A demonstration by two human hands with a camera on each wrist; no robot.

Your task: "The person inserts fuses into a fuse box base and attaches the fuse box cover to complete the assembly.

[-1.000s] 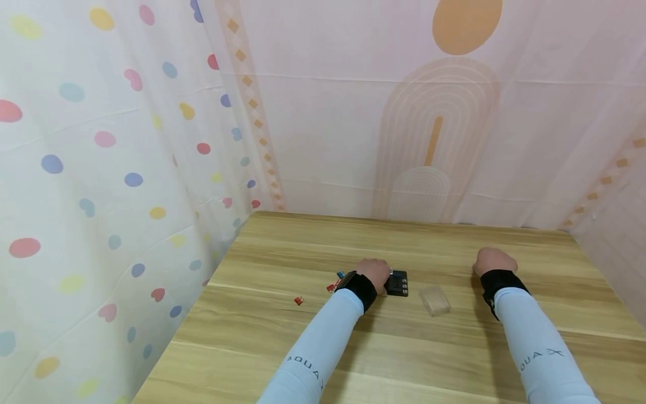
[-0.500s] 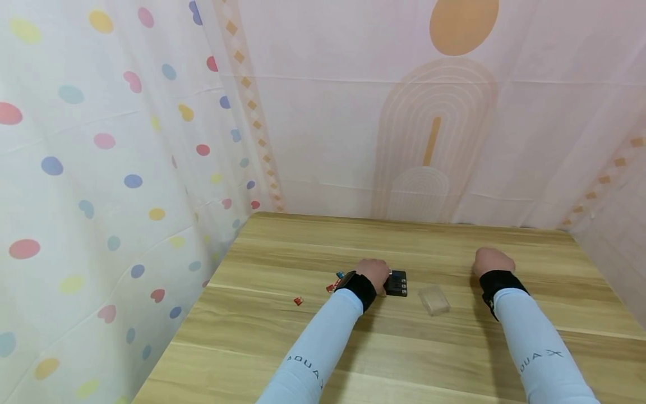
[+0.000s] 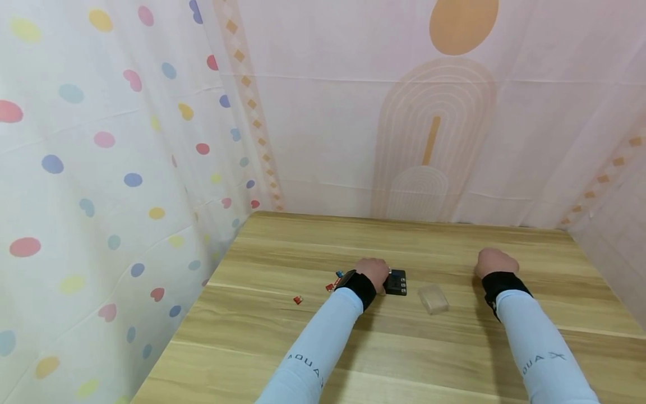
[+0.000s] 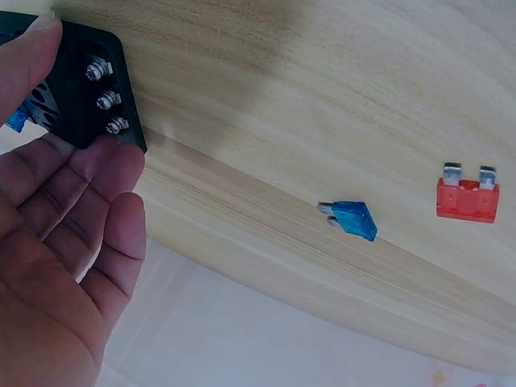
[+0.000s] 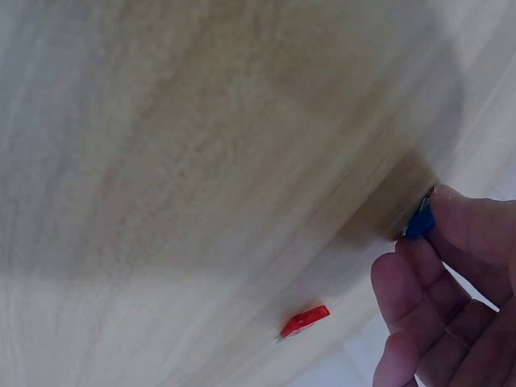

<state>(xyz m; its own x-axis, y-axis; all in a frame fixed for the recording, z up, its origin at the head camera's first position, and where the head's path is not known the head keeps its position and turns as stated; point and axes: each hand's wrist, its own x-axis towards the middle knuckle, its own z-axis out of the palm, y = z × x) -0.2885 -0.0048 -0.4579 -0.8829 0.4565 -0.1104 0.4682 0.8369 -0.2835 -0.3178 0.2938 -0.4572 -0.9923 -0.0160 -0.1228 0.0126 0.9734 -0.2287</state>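
Observation:
My left hand (image 3: 372,272) grips a black fuse block (image 3: 397,282) by its edge. In the left wrist view, the thumb lies over the block (image 4: 97,85) and the fingertips curl at its near side; three metal screw terminals line one end. Part of a blue blade fuse (image 4: 18,118) shows at the block, beside the thumb. Off to the right, my right hand (image 3: 497,262) pinches another blue blade fuse (image 5: 420,219) between thumb and finger, close over the wood. A red blade fuse (image 5: 305,320) lies near those fingers in the right wrist view.
Loose on the table (image 3: 393,348) lie a blue fuse (image 4: 353,219) and a red fuse (image 4: 468,199) beside the left hand. Farther left sits one more red fuse (image 3: 298,299). A clear plastic cover (image 3: 433,299) rests between the hands. Curtains (image 3: 323,140) hang behind the table.
Almost nothing differs. My right hand has shifted very slightly to the right, while the left hand stays at the fuse block.

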